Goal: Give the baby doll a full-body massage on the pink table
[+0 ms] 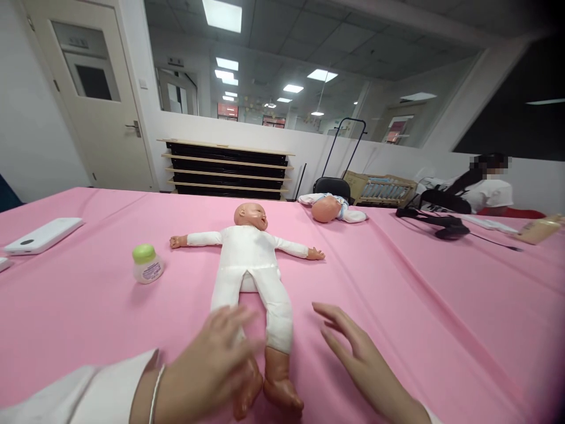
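A baby doll [248, 253] with a white cloth body lies on its back on the pink tablecloth [362, 282], head away from me and arms spread wide. My left hand [212, 353], blurred by motion, hovers over the doll's lower leg, hiding part of it; its fingers are apart and nothing shows in them. Whether it touches the leg I cannot tell. To the right of the doll's legs is my right hand [357, 347], fingers stretched out and holding nothing. A small jar [148, 268] with a green lid stands left of the doll.
A second doll [329, 209] lies at the table's far edge. White devices [46, 235] rest at the left. On the right are a black strap-like headset [435, 224] and a tan bottle [538, 229]. A person [492, 188] sits beyond, near a wooden crib [382, 189].
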A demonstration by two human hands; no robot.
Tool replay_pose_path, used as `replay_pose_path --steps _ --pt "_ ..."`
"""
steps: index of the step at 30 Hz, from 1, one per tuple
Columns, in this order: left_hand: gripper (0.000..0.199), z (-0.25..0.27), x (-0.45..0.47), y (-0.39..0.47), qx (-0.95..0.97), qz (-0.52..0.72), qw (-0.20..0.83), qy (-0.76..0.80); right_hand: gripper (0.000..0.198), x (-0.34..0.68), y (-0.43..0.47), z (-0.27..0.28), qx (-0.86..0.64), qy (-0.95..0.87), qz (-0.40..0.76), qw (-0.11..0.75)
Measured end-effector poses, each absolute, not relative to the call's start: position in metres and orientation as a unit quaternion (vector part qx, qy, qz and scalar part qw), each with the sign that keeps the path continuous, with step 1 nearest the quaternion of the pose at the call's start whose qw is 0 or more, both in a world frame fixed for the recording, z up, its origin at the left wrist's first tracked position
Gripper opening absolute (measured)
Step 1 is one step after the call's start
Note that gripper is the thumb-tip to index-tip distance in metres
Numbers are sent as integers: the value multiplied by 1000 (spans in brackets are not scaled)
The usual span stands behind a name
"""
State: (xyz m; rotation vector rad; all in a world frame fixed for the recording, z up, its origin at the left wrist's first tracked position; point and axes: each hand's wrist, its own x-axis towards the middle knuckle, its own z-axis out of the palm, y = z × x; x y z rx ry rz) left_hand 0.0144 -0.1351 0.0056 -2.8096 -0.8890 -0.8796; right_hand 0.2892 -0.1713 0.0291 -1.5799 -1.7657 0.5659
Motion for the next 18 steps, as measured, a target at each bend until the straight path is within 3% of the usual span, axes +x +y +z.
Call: replay_pose_path --steps 5,8,12,15,18 --pt "30 -16 10 -169 -959 -199 121 -159 34 271 -98 39 -573 -682 227 394" --pt "38 -18 -10 -165 -970 -167 41 -174 29 263 -63 39 -584 -630 288 423" --pt "49 -24 -42 -167 -951 -196 -70 -228 26 265 -23 28 -623 -466 474 412" --pt "51 -34 -62 -172 -901 -255 -98 -336 22 272 7 14 -588 -318 621 410" --pt "51 -40 -71 -176 -840 -319 -98 -428 24 276 38 2 -536 -256 666 451"
